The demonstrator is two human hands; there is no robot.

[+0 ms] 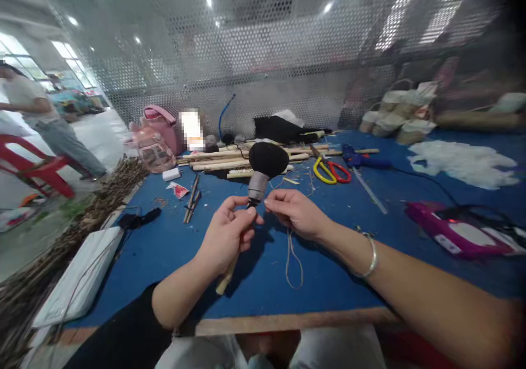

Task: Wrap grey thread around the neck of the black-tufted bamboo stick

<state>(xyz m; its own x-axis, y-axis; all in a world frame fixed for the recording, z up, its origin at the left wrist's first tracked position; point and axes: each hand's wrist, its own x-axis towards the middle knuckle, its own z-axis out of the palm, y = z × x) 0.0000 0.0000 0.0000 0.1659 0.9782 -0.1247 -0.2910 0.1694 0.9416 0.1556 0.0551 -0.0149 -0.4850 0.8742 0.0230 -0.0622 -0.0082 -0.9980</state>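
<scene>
My left hand (230, 229) is closed around a wooden stick (226, 281) topped by a black rounded head (269, 159). Below that head sits a grey wrapped collar (257, 185), with a dark band just above my fingers. Close by on the right, my right hand (296, 210) pinches a thin pale string (292, 265), whose loop hangs down over the blue table. Where the string meets the stick, I cannot make it out. Scissors (331, 170) with yellow and red handles lie beyond my right hand, beside a blue glue gun (361, 160) with a clear glue stick.
Several wooden sticks (222, 163) lie across the back of the table (255, 298). A white power bank (80, 276) sits at the left edge, a magenta power strip (464, 232) at right. Pale fluff (466, 163) lies behind it. A person (45, 117) stands far left near a red chair (33, 161).
</scene>
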